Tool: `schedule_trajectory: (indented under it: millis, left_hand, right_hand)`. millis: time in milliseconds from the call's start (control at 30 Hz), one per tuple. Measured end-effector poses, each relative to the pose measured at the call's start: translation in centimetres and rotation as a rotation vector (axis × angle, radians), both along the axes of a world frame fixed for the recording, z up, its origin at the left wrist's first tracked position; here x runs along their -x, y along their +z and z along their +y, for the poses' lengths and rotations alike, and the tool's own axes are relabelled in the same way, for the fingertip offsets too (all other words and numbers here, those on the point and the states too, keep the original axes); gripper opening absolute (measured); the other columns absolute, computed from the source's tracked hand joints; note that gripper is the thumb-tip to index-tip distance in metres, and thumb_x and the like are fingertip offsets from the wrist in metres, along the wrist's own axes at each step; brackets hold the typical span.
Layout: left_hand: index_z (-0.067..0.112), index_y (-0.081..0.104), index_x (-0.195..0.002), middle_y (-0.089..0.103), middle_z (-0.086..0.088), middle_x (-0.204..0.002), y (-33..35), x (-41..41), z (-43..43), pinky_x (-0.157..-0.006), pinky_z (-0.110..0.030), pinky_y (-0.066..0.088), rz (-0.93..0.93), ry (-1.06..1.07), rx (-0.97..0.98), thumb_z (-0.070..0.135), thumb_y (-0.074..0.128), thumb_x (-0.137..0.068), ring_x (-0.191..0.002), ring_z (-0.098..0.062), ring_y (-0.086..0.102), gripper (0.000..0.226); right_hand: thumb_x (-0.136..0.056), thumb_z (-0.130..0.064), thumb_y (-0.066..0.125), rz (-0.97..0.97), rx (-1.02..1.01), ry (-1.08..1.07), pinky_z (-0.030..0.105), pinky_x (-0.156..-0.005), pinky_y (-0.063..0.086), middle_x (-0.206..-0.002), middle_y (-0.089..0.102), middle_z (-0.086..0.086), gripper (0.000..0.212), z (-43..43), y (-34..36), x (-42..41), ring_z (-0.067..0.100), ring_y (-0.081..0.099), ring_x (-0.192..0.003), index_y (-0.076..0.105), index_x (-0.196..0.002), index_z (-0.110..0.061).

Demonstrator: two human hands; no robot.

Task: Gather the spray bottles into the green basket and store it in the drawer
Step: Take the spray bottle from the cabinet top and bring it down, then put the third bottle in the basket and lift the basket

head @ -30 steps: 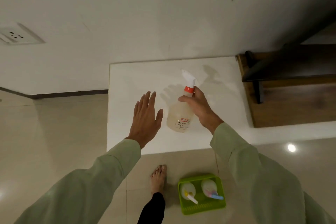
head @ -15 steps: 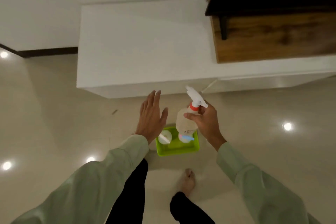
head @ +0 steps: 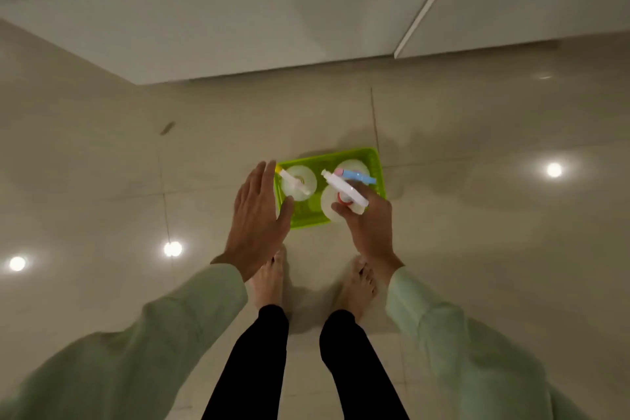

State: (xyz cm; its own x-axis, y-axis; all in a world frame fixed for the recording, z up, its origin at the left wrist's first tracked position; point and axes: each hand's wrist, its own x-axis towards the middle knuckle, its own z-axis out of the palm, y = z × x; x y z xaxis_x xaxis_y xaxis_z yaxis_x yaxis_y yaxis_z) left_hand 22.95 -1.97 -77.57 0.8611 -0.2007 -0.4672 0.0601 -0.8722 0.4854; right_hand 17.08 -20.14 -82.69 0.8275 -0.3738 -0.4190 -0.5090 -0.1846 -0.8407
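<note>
The green basket [head: 344,154] sits on the floor just ahead of my feet. Two spray bottles stand in it: one with a yellow-tipped nozzle [head: 297,181] on the left and one with a blue trigger [head: 355,171] at the back right. My right hand [head: 370,225] is shut on a third spray bottle [head: 345,192] with a white head and red collar, held over the basket's front right part. My left hand [head: 256,215] hovers flat with fingers apart at the basket's left edge, holding nothing.
A white cabinet [head: 259,30] stands beyond the basket, with a drawer front [head: 531,0] at the upper right, slightly ajar. Glossy beige floor tiles [head: 102,180] reflect ceiling lights. My bare feet [head: 267,283] stand close behind the basket.
My right hand carried the red-collared bottle from the white cabinet top down over the basket. My view tilted down to the floor, and my left hand followed to the basket's left side.
</note>
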Motion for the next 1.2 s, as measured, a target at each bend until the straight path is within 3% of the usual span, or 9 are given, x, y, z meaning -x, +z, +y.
schedule_trajectory:
  millis: [200,400,500,700,833,900,967,1067,1200]
  left_hand:
    - [0.007,0.004,-0.156,0.021,-0.010,-0.163,-6.1,0.7,-0.1,-0.121,-0.035,0.020,-0.009,0.055,0.066,0.020,0.055,-0.095,-0.150,-0.024,0.023,0.081]
    - [0.008,-0.007,-0.155,0.025,-0.013,-0.161,-9.0,1.1,0.4,-0.119,-0.035,0.026,-0.018,0.076,0.094,0.017,0.058,-0.093,-0.147,-0.025,0.030,0.090]
    - [0.008,-0.008,-0.155,0.028,-0.014,-0.159,-9.8,1.2,0.6,-0.118,-0.038,0.027,-0.017,0.082,0.101,0.018,0.059,-0.092,-0.147,-0.025,0.030,0.092]
    - [0.008,-0.006,-0.155,0.029,-0.013,-0.159,-10.8,1.6,0.7,-0.116,-0.033,0.027,-0.018,0.073,0.108,0.015,0.062,-0.090,-0.146,-0.024,0.030,0.095]
    - [0.009,-0.003,-0.155,0.028,-0.011,-0.160,-10.7,2.0,0.3,-0.114,-0.029,0.027,-0.013,0.091,0.125,0.015,0.063,-0.090,-0.146,-0.023,0.030,0.093]
    - [0.013,0.000,-0.156,0.032,-0.009,-0.158,-10.4,1.9,0.0,-0.107,-0.022,0.027,0.004,0.135,0.152,0.015,0.062,-0.090,-0.143,-0.019,0.032,0.091]
    - [0.018,0.006,-0.155,0.037,-0.007,-0.154,-9.9,1.8,-0.4,-0.100,-0.021,0.029,0.024,0.205,0.183,0.016,0.061,-0.091,-0.138,-0.015,0.035,0.084]
    - [0.018,0.017,-0.154,0.040,-0.005,-0.153,-9.1,1.4,-1.3,-0.101,-0.025,0.030,0.065,0.326,0.204,0.025,0.055,-0.095,-0.140,-0.020,0.037,0.070]
    - [0.016,0.045,-0.137,0.055,-0.003,-0.138,-8.5,0.2,-2.9,-0.091,-0.026,0.033,0.079,0.492,0.213,0.037,0.051,-0.097,-0.128,-0.023,0.048,0.046]
  right_hand:
    - [-0.075,-0.007,0.083,-0.040,0.057,0.019,0.005,-0.073,0.045,-0.081,0.067,-0.020,0.032,0.7,-6.9,0.2,-0.011,0.062,-0.078,0.072,-0.104,-0.014]
    - [-0.076,0.000,0.077,-0.028,0.122,0.071,0.035,-0.078,0.058,-0.091,0.073,-0.002,0.032,2.0,-10.4,0.6,0.014,0.068,-0.084,0.072,-0.104,-0.015]
    - [-0.079,0.001,0.074,-0.006,0.194,0.073,0.043,-0.077,0.058,-0.095,0.075,0.002,0.030,2.3,-11.7,1.1,0.019,0.069,-0.087,0.072,-0.106,-0.012]
    - [-0.078,-0.004,0.078,-0.017,0.245,0.048,0.035,-0.082,0.057,-0.102,0.074,0.001,0.040,2.2,-12.6,1.5,0.016,0.068,-0.093,0.068,-0.114,-0.017]
    - [-0.074,-0.007,0.082,0.025,0.189,0.054,0.039,-0.093,0.055,-0.113,0.072,-0.001,0.056,1.8,-12.1,2.0,0.016,0.066,-0.107,0.062,-0.126,-0.017]
    - [-0.071,-0.014,0.087,0.022,0.158,0.083,0.039,-0.099,0.052,-0.126,0.067,-0.003,0.069,1.3,-11.3,2.2,0.017,0.061,-0.119,0.058,-0.133,-0.015]
    - [-0.070,-0.030,0.089,-0.001,0.172,0.119,0.029,-0.102,0.048,-0.136,0.061,-0.004,0.077,0.8,-10.0,2.3,0.015,0.055,-0.128,0.054,-0.137,-0.017]
    - [-0.081,-0.049,0.077,-0.118,0.339,0.141,0.017,-0.098,0.043,-0.134,0.055,-0.005,0.064,-0.3,-7.3,2.1,0.015,0.053,-0.125,0.055,-0.133,-0.020]
    - [-0.093,-0.032,0.065,-0.257,0.749,0.223,0.036,-0.095,0.042,-0.128,0.053,0.011,0.043,-2.9,-4.8,-0.5,0.027,0.052,-0.115,0.055,-0.130,-0.012]
